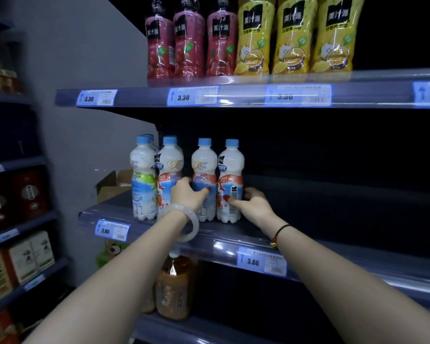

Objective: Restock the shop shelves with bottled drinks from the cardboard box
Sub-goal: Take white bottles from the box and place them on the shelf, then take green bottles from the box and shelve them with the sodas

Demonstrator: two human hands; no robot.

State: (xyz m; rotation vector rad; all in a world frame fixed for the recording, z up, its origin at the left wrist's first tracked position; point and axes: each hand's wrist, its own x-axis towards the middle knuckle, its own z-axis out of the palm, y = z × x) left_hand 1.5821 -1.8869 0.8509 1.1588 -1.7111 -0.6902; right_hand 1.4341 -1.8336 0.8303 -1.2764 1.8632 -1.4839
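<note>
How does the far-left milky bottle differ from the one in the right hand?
The far-left bottle has a green-and-blue label; the right-hand bottle has a red one. The far-left bottle stands untouched; the right hand grips the other. Both are white, blue-capped and upright on one shelf.

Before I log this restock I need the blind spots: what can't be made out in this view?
1. Head view: the cardboard box contents, hidden behind the shelf end.
2. Yellow juice bottles: caps cut off by the upper edge.
3. Lower labels of the third milk bottle and rightmost milk bottle, covered by the left hand and right hand.
4. Price tag small print, blurred.
</note>
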